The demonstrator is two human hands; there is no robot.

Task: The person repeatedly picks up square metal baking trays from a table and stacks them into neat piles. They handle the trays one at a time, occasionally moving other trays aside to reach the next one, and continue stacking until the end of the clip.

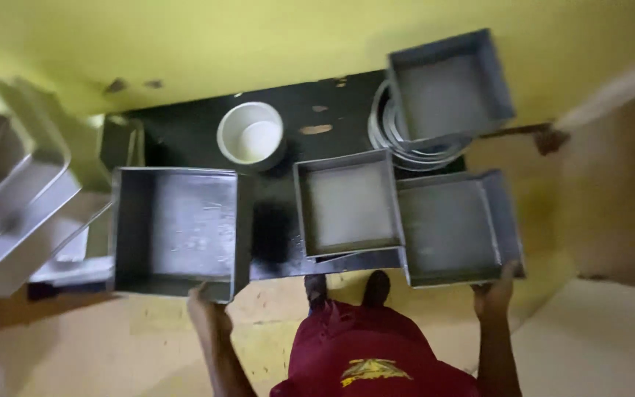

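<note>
My left hand (207,305) grips the near right corner of a large square grey metal pan (174,229) at the left. My right hand (495,292) holds the near edge of another square grey pan (456,229) at the right. Between them a third square pan (347,204) lies on a dark table (303,117). A fourth square pan (450,84) rests tilted on a stack of round metal tins (406,151) at the back right. My red shirt and dark shoes show below.
A round white bowl (251,136) stands at the table's back. Metal trays (16,198) are stacked at the far left. A yellow wall (222,37) runs behind the table, and a tan floor lies below.
</note>
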